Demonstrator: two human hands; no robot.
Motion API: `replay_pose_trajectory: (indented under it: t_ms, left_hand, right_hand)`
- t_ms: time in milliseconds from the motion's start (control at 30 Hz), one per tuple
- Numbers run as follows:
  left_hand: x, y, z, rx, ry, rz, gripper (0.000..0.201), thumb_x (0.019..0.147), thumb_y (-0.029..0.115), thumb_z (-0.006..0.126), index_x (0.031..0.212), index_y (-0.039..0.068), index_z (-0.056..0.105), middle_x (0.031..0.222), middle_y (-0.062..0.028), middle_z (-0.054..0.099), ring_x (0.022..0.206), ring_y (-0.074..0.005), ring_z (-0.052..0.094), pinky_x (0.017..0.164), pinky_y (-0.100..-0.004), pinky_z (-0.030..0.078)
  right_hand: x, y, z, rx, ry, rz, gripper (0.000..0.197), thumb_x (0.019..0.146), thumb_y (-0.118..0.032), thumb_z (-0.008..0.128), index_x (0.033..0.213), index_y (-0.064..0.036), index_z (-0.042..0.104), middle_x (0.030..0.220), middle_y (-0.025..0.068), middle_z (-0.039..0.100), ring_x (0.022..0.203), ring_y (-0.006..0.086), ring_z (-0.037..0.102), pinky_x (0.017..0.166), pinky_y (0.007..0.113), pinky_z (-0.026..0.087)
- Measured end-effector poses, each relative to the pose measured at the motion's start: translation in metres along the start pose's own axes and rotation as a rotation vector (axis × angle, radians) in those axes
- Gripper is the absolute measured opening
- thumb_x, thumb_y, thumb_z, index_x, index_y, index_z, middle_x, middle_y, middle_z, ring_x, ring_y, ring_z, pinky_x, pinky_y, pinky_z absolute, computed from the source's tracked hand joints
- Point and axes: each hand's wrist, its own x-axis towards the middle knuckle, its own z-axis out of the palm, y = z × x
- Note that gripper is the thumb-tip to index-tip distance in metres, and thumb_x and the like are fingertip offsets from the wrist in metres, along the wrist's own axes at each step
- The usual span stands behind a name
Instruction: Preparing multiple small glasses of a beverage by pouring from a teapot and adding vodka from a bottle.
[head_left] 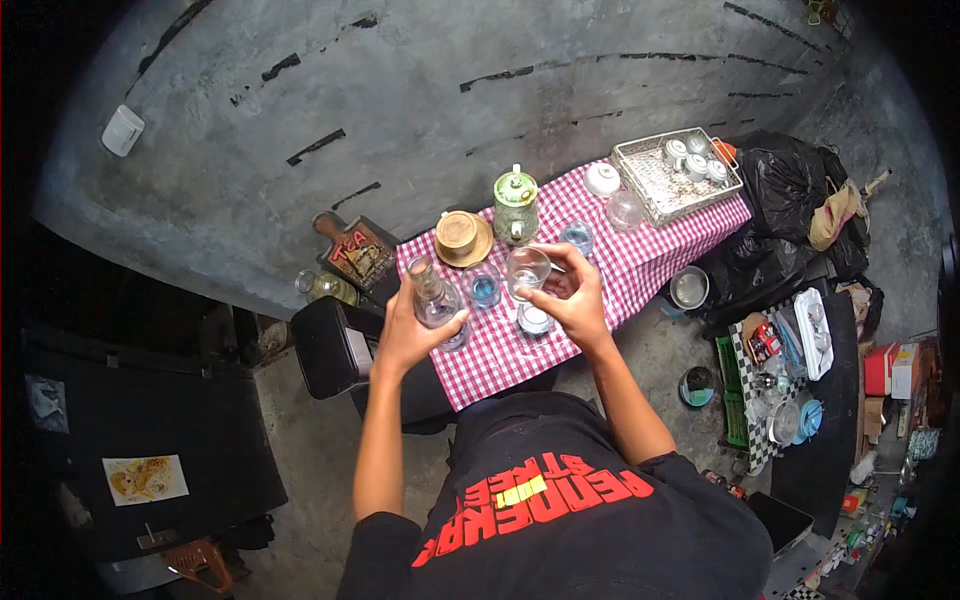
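My left hand (398,338) is wrapped round a clear glass bottle (436,300) with a narrow neck, held upright at the left of the checked table. In my right hand (580,305), thumb and fingers grip a clear drinking glass (526,268). Between the two stands a glass with a bluish look (484,288). Under the right hand sits a small clear vessel with a white round part (535,321); its kind is unclear. Beyond my hands are a green lidded pitcher (516,218), a brown cup (457,231) on a saucer and another clear glass (577,236).
A red-and-white checked cloth (655,262) covers the table against a grey wall. At its far right lies a wire tray (655,185) with several white cups. A white bowl (602,180) stands near it. Black bags (785,180) lie right; a black bin (325,350) stands left.
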Motion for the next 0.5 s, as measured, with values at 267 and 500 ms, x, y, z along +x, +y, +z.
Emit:
replay_pose_trajectory:
  t_ms: [267, 500]
  left_hand:
    - [-0.049, -0.076, 0.086, -0.15, 0.292, -0.205, 0.058, 0.07, 0.019, 0.088, 0.114, 0.001, 0.056, 0.093, -0.0122, 0.07, 0.086, -0.0196, 0.07, 0.079, -0.0351, 0.055]
    - [-0.059, -0.11, 0.122, -0.121, 0.296, -0.322, 0.051, 0.071, 0.024, 0.085, 0.108, 0.0, 0.058, 0.093, -0.0165, 0.069, 0.087, -0.0314, 0.069, 0.079, -0.0426, 0.052]
  right_hand:
    - [-0.009, 0.008, -0.04, 0.063, 0.065, 0.056, 0.054, 0.079, 0.002, 0.075, 0.128, 0.0026, 0.052, 0.122, 0.0147, 0.063, 0.114, 0.0208, 0.061, 0.101, 0.035, 0.048]
    - [-0.011, 0.036, -0.077, -0.102, 0.117, -0.001, 0.052, 0.078, 0.001, 0.078, 0.125, 0.0007, 0.054, 0.12, 0.013, 0.064, 0.114, 0.0202, 0.061, 0.101, 0.035, 0.048]
